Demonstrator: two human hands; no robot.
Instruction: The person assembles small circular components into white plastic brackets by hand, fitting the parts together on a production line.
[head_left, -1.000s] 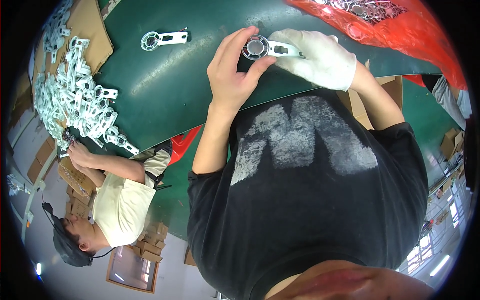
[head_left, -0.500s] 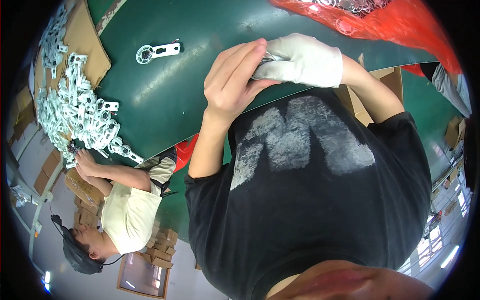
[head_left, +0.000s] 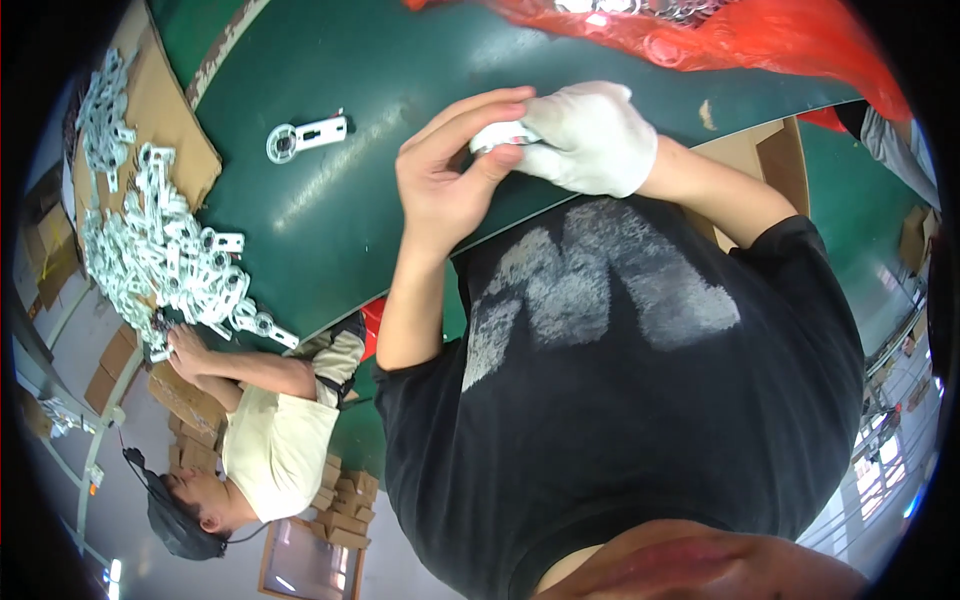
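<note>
Over the near edge of the green table, my bare left hand point(head_left: 445, 165) closes its thumb and fingers round a small white round part point(head_left: 502, 136). My right hand point(head_left: 590, 140), in a white glove, meets it from the other side with its fingers on the same part. Most of the part is hidden by the fingers, so its exact kind does not show. To the left of my hands, apart from them, a single white piece with a ring at one end and a slotted flat handle point(head_left: 307, 137) lies on the table.
A heap of similar white ringed pieces point(head_left: 175, 255) covers the table's left side, by a cardboard sheet point(head_left: 180, 110). A co-worker point(head_left: 280, 430) has hands at that heap. At the far right, a red plastic bag point(head_left: 760, 50) holds shiny metal rings. A cardboard box point(head_left: 740, 155) stands below the table edge.
Both hands have shifted slightly left and nearer the body, and the white part shows more between the fingers. The red bag and the heap appear a little shifted as the view moved.
</note>
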